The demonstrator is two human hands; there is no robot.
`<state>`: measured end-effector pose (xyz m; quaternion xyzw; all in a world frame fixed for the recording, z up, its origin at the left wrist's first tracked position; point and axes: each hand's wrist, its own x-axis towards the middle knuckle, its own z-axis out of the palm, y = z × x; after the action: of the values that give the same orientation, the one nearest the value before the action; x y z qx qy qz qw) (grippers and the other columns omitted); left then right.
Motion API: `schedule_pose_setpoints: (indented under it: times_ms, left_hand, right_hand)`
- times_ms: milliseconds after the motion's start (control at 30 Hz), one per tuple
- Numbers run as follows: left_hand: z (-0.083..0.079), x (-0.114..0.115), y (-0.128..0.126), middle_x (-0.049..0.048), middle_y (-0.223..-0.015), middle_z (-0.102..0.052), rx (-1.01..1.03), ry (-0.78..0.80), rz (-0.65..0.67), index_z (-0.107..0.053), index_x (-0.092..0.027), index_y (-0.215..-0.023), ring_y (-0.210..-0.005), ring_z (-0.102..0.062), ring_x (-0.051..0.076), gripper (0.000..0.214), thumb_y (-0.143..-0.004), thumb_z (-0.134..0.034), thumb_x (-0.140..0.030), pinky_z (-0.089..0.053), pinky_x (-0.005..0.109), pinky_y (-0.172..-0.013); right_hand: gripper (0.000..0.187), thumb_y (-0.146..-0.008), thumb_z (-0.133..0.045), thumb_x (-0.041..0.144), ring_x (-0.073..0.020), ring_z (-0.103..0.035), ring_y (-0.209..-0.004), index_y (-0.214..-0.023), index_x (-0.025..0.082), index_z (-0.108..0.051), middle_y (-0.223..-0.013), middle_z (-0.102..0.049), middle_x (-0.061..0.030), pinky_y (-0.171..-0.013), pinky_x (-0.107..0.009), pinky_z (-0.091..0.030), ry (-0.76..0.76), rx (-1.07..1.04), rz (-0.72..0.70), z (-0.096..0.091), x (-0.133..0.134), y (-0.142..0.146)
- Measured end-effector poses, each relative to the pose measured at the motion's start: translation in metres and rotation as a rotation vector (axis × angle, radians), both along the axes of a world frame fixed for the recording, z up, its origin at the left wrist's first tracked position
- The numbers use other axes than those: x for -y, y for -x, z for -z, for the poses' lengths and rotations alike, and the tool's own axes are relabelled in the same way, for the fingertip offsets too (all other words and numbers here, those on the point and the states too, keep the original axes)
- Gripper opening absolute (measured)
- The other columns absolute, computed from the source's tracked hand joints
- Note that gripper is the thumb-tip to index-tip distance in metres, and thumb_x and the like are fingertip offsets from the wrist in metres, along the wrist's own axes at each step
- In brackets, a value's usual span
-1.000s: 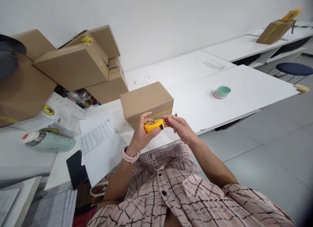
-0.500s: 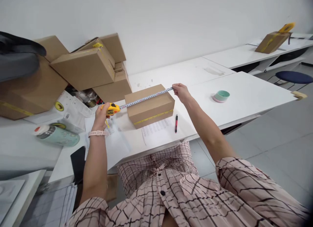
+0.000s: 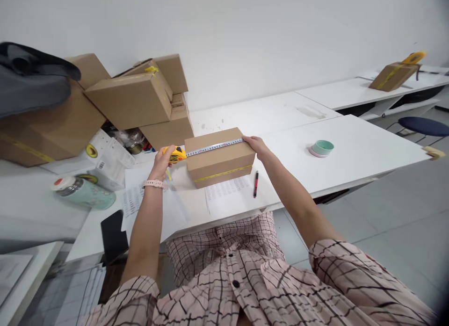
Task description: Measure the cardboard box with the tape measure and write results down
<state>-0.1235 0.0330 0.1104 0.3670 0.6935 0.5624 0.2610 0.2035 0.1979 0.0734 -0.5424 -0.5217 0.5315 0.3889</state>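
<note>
A closed cardboard box (image 3: 217,163) with a yellow strip along its side sits on the white desk, partly over a printed sheet (image 3: 224,189). My left hand (image 3: 164,160) grips the yellow case of a tape measure (image 3: 176,154) at the box's left end. The silver blade (image 3: 213,147) stretches across the top of the box. At its far end my right hand (image 3: 255,144) pinches the blade tip by the box's right edge. A red and black pen (image 3: 256,184) lies to the right of the sheet.
Stacked cardboard boxes (image 3: 133,101) rise at the back left. A mint bottle (image 3: 86,192) lies below them, near a black flat object (image 3: 114,237). A green bowl (image 3: 323,147) stands to the right. Farther right are another box (image 3: 393,77) and a blue stool (image 3: 423,125).
My hands have come closer together, and the exposed blade is shorter. The blade has come down onto the box top. The tape case is now right beside the box's left end.
</note>
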Motion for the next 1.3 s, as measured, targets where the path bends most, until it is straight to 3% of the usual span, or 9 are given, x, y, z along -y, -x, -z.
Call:
schedule_pose_setpoints:
  times_ms: [267, 400, 533, 600, 667, 767, 933, 1100, 1300]
  left_hand:
    - [-0.004, 0.004, -0.002, 0.0049, -0.084, -0.069, -0.031, -0.005, -0.017, -0.066, -0.014, -0.102, -0.06, -0.059, 0.012, 0.049, -0.074, -0.068, -0.055, -0.033, 0.02, -0.047]
    - [-0.018, 0.038, -0.022, 0.0073, -0.097, -0.069, -0.1, -0.069, 0.074, -0.068, -0.016, -0.115, -0.075, -0.063, 0.015, 0.055, -0.074, -0.075, -0.052, -0.042, 0.02, -0.053]
    - [-0.004, 0.095, -0.088, 0.0107, -0.106, -0.071, 0.158, 0.084, 0.486, -0.061, -0.021, -0.13, -0.078, -0.068, 0.019, 0.066, -0.076, -0.079, -0.052, -0.053, 0.027, -0.058]
    - [0.014, 0.115, -0.134, 0.0122, -0.11, -0.07, 0.463, 0.172, 0.682, -0.06, -0.022, -0.126, -0.079, -0.071, 0.023, 0.064, -0.075, -0.079, -0.055, -0.059, 0.035, -0.063]
    - [0.03, 0.121, -0.174, 0.0104, -0.109, -0.069, 0.718, 0.185, 0.759, -0.057, -0.023, -0.123, -0.082, -0.073, 0.025, 0.065, -0.071, -0.083, -0.052, -0.062, 0.039, -0.069]
    - [0.036, 0.106, -0.206, 0.0109, -0.114, -0.068, 0.807, 0.107, 0.708, -0.056, -0.023, -0.126, -0.085, -0.073, 0.025, 0.065, -0.074, -0.082, -0.05, -0.063, 0.039, -0.073]
    - [0.021, 0.07, -0.199, 0.0109, -0.111, -0.068, 0.804, 0.013, 0.564, -0.063, -0.017, -0.109, -0.076, -0.073, 0.023, 0.064, -0.067, -0.081, -0.062, -0.061, 0.035, -0.062]
    - [0.023, 0.073, -0.204, 0.0093, -0.105, -0.069, 0.85, 0.03, 0.533, -0.062, -0.018, -0.107, -0.076, -0.073, 0.024, 0.065, -0.066, -0.081, -0.063, -0.061, 0.035, -0.062]
    - [0.027, 0.073, -0.214, 0.0103, -0.109, -0.069, 0.843, 0.044, 0.524, -0.06, -0.018, -0.11, -0.077, -0.074, 0.023, 0.066, -0.066, -0.081, -0.063, -0.061, 0.035, -0.062]
  right_hand:
    - [0.036, -0.079, -0.074, 0.041, -0.0127, -0.047, -0.064, -0.064, 0.021, -0.048, -0.067, -0.055, 0.0005, -0.061, -0.028, -0.038, -0.151, 0.09, 0.036, 0.001, 0.0, 0.002]
    - [0.03, -0.083, -0.07, 0.04, -0.0127, -0.046, -0.066, -0.068, 0.021, -0.051, -0.069, -0.055, 0.0007, -0.066, -0.028, -0.04, -0.256, 0.065, 0.066, -0.009, -0.008, -0.004]
    - [0.022, -0.089, -0.06, 0.039, -0.0151, -0.052, -0.077, -0.079, 0.02, -0.057, -0.081, -0.062, -0.0018, -0.077, -0.03, -0.044, -0.435, 0.01, 0.006, -0.03, -0.015, 0.004]
    - [0.02, -0.089, -0.06, 0.039, -0.0184, -0.056, -0.087, -0.082, 0.02, -0.06, -0.09, -0.067, -0.0045, -0.086, -0.033, -0.045, -0.496, 0.116, -0.153, -0.04, -0.017, 0.021]
    - [0.02, -0.089, -0.06, 0.039, -0.023, -0.058, -0.097, -0.085, 0.02, -0.064, -0.099, -0.069, -0.0075, -0.095, -0.038, -0.043, -0.532, 0.292, -0.338, -0.047, -0.02, 0.044]
    - [0.022, -0.094, -0.054, 0.039, -0.0294, -0.056, -0.111, -0.092, 0.02, -0.067, -0.112, -0.069, -0.0112, -0.104, -0.048, -0.039, -0.575, 0.511, -0.441, -0.052, -0.026, 0.079]
    - [0.029, -0.098, -0.045, 0.038, -0.0343, -0.057, -0.116, -0.091, 0.02, -0.067, -0.119, -0.068, -0.0152, -0.104, -0.05, -0.037, -0.515, 0.665, -0.373, -0.055, -0.03, 0.103]
    - [0.031, -0.095, -0.05, 0.04, -0.0311, -0.062, -0.098, -0.072, 0.022, -0.06, -0.091, -0.071, -0.0108, -0.098, -0.047, -0.038, -0.452, 0.678, -0.397, -0.054, -0.028, 0.097]
    - [0.03, -0.092, -0.056, 0.04, -0.0284, -0.061, -0.092, -0.068, 0.022, -0.058, -0.086, -0.069, -0.0087, -0.094, -0.045, -0.04, -0.457, 0.665, -0.377, -0.045, -0.033, 0.103]
